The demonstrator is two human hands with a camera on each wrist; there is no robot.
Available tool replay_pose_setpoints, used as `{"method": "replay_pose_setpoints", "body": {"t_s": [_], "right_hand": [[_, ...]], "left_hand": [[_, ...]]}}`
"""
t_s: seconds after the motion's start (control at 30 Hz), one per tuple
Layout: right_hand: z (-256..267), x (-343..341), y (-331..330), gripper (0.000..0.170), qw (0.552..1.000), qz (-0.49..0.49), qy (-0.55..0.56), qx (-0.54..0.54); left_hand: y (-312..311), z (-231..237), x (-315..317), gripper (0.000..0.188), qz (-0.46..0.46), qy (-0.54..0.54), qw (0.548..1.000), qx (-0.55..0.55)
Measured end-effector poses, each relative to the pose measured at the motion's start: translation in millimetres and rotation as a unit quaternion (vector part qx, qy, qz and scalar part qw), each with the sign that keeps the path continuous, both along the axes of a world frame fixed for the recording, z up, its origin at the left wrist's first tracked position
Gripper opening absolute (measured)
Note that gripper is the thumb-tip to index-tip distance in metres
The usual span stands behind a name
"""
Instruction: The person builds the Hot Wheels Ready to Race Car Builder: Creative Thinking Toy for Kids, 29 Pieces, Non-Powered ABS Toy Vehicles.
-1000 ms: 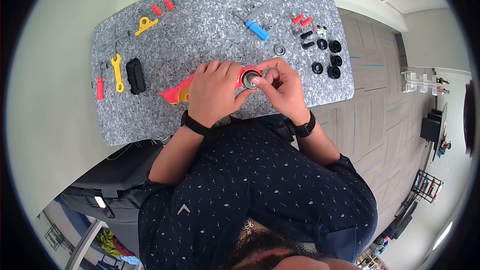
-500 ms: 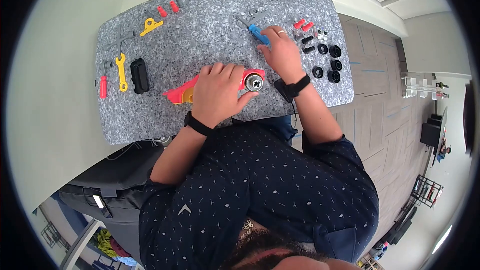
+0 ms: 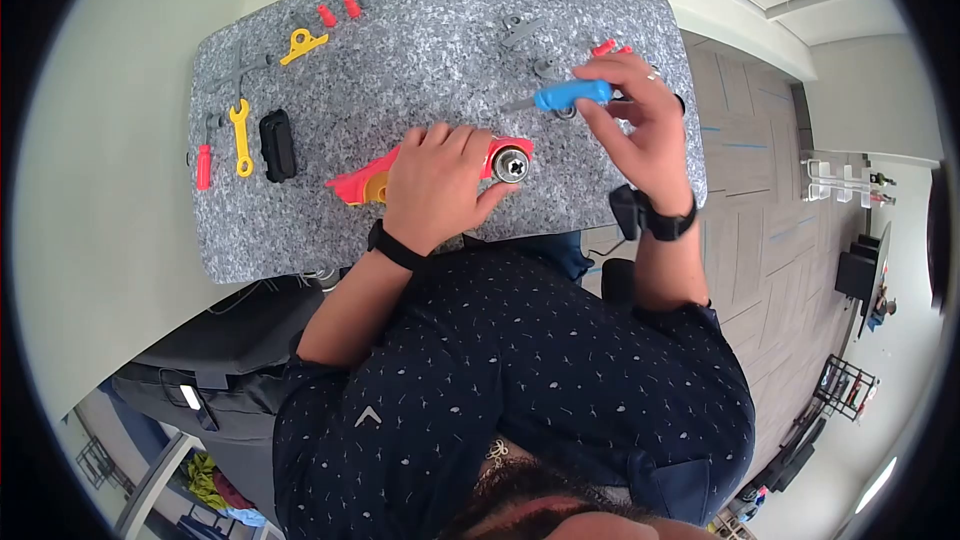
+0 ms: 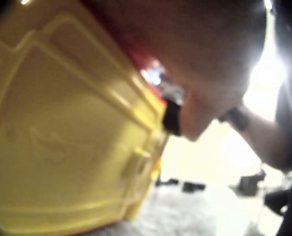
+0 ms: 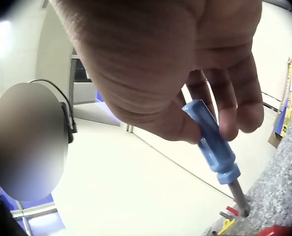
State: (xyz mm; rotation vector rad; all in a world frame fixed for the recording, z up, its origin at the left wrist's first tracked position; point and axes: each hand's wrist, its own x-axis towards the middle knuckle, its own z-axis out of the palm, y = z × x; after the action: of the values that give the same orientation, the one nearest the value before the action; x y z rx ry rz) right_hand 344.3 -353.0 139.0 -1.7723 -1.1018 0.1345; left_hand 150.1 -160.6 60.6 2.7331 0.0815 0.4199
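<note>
1. Head, grip: pinched between thumb and fingers of the right hand (image 3: 648, 130), we have the blue screwdriver (image 3: 572, 94), raised over the table (image 3: 410, 70). Half a second ago that hand was only reaching its handle; now it's picked up.
2. Head, toy: our left hand (image 3: 435, 180) holds the red-and-yellow toy (image 3: 358, 183) down at the near side of the table, same spot as before. The round silver part (image 3: 511, 166) at its right end shows a cross-shaped recess; screwdriver tip stays apart from it. We judge the work has switched from bare fingers to tool, with tool contact not yet made.
3. Left wrist: we get the toy's yellow panel (image 4: 72, 123) up close; blur, can't tell finger placement.
4. Right wrist: we confirm a narrow pinch on the handle, other fingers loosely bent, grey shaft (image 5: 237, 196) angled downward.
</note>
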Motion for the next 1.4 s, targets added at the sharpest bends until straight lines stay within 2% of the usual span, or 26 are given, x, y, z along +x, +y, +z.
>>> {"method": "replay_pose_setpoints", "body": {"t_s": [0.13,0.27,0.3,0.4,0.47,0.57,0.63,0.7,0.8,0.83,0.93,1.0,1.07,1.17,1.23,1.33,1.4], "right_hand": [[32.4,-21.9,-22.2,0.038,0.998,0.062,-0.005,0.027],[52.9,-34.2,-20.6,0.037,0.988,0.103,-0.102,-0.057],[51.3,-34.6,-15.9,0.034,0.982,0.124,-0.137,-0.040],[53.8,-42.9,-5.0,0.029,0.971,0.117,-0.204,-0.034],[57.0,-44.3,-7.2,0.026,0.964,0.116,-0.217,-0.104],[54.5,-41.2,-5.0,0.027,0.939,0.097,-0.291,-0.156],[47.2,-39.9,2.9,0.030,0.935,0.088,-0.311,-0.144],[38.3,-45.3,17.9,0.033,0.949,0.093,-0.281,-0.104],[53.8,-44.3,14.7,0.032,0.938,0.208,-0.236,-0.149],[57.4,-43.8,14.7,0.030,0.934,0.235,-0.234,-0.131],[54.5,-37.6,7.5,0.034,0.885,0.227,-0.334,-0.232],[59.6,-40.3,9.3,0.034,0.864,0.184,-0.358,-0.303],[67.7,-46.2,12.7,0.035,0.861,0.161,-0.376,-0.302],[72.8,-50.3,16.7,0.037,0.870,0.171,-0.392,-0.245],[68.7,-44.5,16.5,0.036,0.855,0.184,-0.399,-0.276],[68.9,-48.3,18.3,0.036,0.862,0.168,-0.406,-0.253],[65.0,-45.3,19.0,0.036,0.856,0.193,-0.421,-0.231]], "left_hand": [[3.0,1.8,3.8,0.059,0.000,0.021,1.000,-0.004],[3.7,-2.1,4.5,0.059,0.000,-0.004,1.000,0.002],[3.4,-0.2,4.0,0.059,-0.001,0.002,1.000,0.003],[2.6,1.4,3.2,0.060,0.000,0.006,1.000,0.010],[1.9,0.9,2.3,0.061,0.001,0.006,1.000,0.012],[1.7,-0.2,1.5,0.062,0.001,0.006,1.000,0.010],[1.4,-0.2,1.4,0.061,0.000,0.008,1.000,0.007],[1.0,0.4,1.6,0.061,0.000,0.012,1.000,0.011],[0.9,-0.9,0.8,0.060,-0.001,0.001,1.000,0.010],[0.9,-1.4,0.3,0.060,-0.002,-0.005,1.000,0.008],[1.3,-1.1,0.6,0.060,-0.003,0.001,1.000,0.001],[2.3,-2.4,2.1,0.059,-0.002,0.005,1.000,0.003],[2.4,-2.4,2.1,0.058,-0.001,0.009,1.000,0.006],[1.6,-1.2,0.6,0.058,0.004,0.017,1.000,0.010],[1.2,-0.6,1.7,0.059,0.005,0.022,1.000,0.011],[0.8,-2.4,0.8,0.061,0.006,0.011,1.000,0.020],[0.8,-1.6,0.4,0.062,0.006,0.018,1.000,0.016]]}}
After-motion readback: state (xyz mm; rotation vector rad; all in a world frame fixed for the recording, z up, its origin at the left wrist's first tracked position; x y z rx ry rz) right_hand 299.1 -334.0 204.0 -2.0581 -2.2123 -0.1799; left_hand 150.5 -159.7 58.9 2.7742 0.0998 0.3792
